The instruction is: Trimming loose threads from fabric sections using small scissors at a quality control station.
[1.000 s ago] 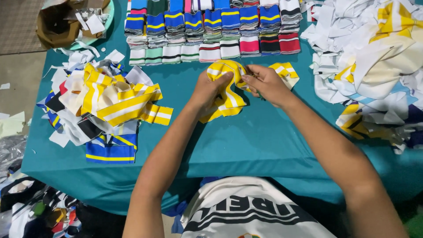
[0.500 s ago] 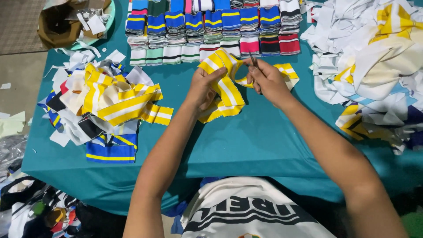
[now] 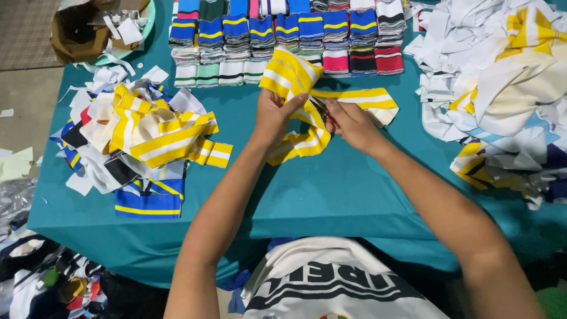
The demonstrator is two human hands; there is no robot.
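My left hand (image 3: 275, 117) grips a yellow and white striped fabric piece (image 3: 295, 74) and holds it up over the teal table (image 3: 331, 195). My right hand (image 3: 353, 124) is closed on small scissors (image 3: 319, 106), whose blades point into the fabric just right of my left thumb. A second striped strip (image 3: 372, 101) of the same cloth trails to the right on the table, and the fabric's lower end (image 3: 301, 145) hangs between my wrists.
Rows of folded striped fabric stacks (image 3: 283, 35) line the far edge. A loose heap of yellow, white and blue pieces (image 3: 142, 136) lies at left, a large white and yellow pile (image 3: 502, 88) at right. A brown bag (image 3: 88, 29) sits on a tray at far left.
My left hand has lifted the striped piece higher and turned it. The scissors in my right hand have moved into the fabric's edge.
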